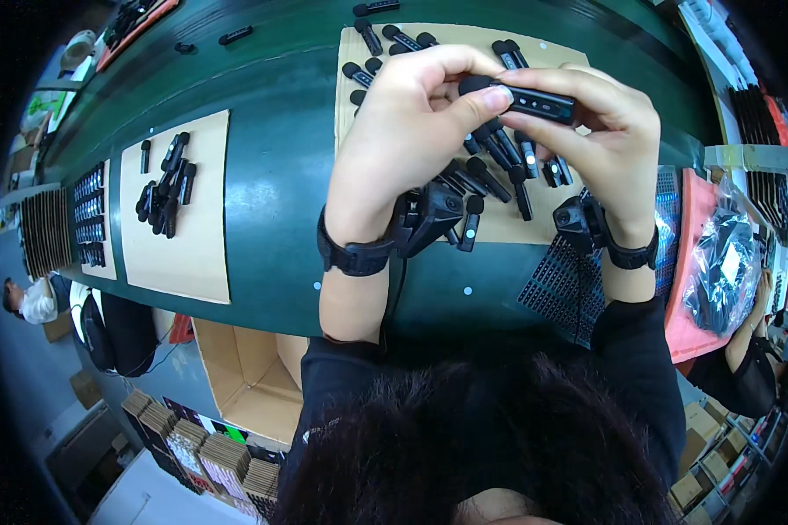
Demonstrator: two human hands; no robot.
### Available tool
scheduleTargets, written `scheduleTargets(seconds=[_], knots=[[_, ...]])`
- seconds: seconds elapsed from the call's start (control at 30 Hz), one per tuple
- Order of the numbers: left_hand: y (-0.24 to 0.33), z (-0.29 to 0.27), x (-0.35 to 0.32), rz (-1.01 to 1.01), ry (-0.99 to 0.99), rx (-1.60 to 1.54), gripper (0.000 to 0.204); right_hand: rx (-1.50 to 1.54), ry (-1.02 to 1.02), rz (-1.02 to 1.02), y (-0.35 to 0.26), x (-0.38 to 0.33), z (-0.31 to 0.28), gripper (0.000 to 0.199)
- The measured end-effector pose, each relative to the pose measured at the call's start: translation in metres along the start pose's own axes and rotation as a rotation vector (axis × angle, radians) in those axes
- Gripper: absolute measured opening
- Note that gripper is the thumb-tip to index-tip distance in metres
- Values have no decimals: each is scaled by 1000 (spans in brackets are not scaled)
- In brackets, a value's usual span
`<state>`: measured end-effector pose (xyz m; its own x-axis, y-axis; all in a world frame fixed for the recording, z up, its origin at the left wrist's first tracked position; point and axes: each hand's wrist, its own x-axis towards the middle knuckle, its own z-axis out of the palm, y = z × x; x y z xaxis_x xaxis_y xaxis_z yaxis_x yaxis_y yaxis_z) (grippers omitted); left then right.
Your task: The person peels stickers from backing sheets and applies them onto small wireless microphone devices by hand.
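Two bare hands meet above a dark green surface (280, 184), the left grip (411, 118) and the right grip (617, 127) both closed on a small black oblong device with a rounded dark tip (543, 104). It is held raised over a flat tan cardboard sheet (521, 231), where similar black devices (523, 197) lie loose; the left thumb presses near the base of the tip while the right fingers and thumb pinch the far end of the body. The step in hand looks like handling or checking the tip end, and would best be done with the right grip firm along the edges, the left thumb pressing gently and squarely, and the marked face left uncovered

Hard to make out: whether the tip is fully seated, since the left thumb covers the join; the underside of the device, turned away; and part of the scattered devices, hidden behind the hands and a black left wrist camera (433, 213). Small marks on the body are too fine to tell
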<state>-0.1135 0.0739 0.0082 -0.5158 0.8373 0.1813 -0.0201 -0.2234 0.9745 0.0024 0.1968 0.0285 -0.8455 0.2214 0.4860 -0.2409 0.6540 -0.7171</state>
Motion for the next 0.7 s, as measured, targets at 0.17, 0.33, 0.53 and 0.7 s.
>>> scheduleTargets(seconds=[0.17, 0.33, 0.53, 0.7], knots=[[-6, 7, 2, 207, 202, 472, 10, -326, 57, -67, -4, -2, 11, 22], [-11, 3, 5, 247, 313, 630, 9, -304, -6, -78, 10, 6, 12, 23], [-24, -4, 14, 466, 581, 888, 12, -21, -251, 294, 121, 69, -8, 37], [-8, 1, 13, 390, 483, 658, 15, -359, -157, 548, 264, 87, -38, 23]])
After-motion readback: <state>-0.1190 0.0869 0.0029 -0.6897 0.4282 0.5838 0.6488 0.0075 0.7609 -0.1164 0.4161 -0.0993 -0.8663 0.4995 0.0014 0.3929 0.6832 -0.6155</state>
